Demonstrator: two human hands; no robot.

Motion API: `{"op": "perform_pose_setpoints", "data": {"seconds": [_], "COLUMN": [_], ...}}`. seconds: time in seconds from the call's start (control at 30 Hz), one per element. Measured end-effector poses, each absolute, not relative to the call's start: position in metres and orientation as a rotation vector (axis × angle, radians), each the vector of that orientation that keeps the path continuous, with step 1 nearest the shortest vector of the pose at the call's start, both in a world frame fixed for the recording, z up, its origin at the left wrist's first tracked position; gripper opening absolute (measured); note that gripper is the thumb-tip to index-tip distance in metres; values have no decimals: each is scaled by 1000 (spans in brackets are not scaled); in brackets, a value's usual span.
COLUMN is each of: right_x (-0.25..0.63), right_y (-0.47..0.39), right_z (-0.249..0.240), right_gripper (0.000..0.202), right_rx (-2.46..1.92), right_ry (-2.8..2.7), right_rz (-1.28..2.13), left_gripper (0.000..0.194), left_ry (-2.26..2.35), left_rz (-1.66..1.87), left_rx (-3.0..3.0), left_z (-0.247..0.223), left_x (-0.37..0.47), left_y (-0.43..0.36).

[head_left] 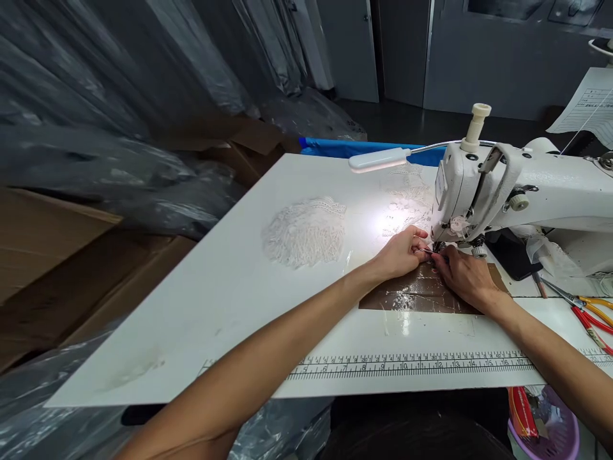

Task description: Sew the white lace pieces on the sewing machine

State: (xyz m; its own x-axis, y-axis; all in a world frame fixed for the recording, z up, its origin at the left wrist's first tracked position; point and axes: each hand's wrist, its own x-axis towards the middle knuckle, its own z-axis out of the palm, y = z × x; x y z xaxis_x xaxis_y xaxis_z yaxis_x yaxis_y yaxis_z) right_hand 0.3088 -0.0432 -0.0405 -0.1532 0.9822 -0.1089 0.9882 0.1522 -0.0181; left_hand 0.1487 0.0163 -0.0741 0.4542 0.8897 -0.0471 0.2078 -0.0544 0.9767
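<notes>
My left hand (405, 251) is closed in a pinch just left of the sewing machine's presser foot (437, 246). A small strip of fabric (426, 250), partly hidden, runs between its fingertips toward the foot. My right hand (462, 273) bends in from the right, fingers closed at the strip's other end, close under the needle area. Both hands rest over a brown taped sheet (407, 295) on the table. The white sewing machine (550, 191) stands over them, and its lamp (378, 160) lights the area. Behind my left hand lies white lace (407, 204).
A pile of lace pieces (306, 231) lies on the white table (230, 281). A printed ruler (407, 367) runs along its front edge. At right are a dark phone (514, 254), scissors (565, 292) and red-handled snips (591, 329). A purple basket (567, 428) stands below; cardboard boxes (52, 243) stand left.
</notes>
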Motion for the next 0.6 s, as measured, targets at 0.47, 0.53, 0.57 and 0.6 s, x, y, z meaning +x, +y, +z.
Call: {"op": "perform_pose_setpoints", "data": {"seconds": [0.47, 0.53, 0.57, 0.6], "right_x": [352, 364, 368, 371], "right_y": [-69, -72, -73, -73], "right_z": [-43, -52, -57, -62], "right_gripper": [46, 48, 48, 47], "right_rx": [1957, 2060, 2132, 2187], "right_ry": [2734, 2668, 2618, 2595], "right_rz": [-68, 5, 82, 207], "left_gripper": [29, 28, 30, 30], "left_ry": [917, 857, 819, 784], "left_rz": [636, 489, 413, 363], "left_rx": [2244, 2492, 2592, 2675], "left_z": [-41, -37, -37, -40], "left_x": [123, 119, 118, 117], "left_y": [4, 0, -2, -4]}}
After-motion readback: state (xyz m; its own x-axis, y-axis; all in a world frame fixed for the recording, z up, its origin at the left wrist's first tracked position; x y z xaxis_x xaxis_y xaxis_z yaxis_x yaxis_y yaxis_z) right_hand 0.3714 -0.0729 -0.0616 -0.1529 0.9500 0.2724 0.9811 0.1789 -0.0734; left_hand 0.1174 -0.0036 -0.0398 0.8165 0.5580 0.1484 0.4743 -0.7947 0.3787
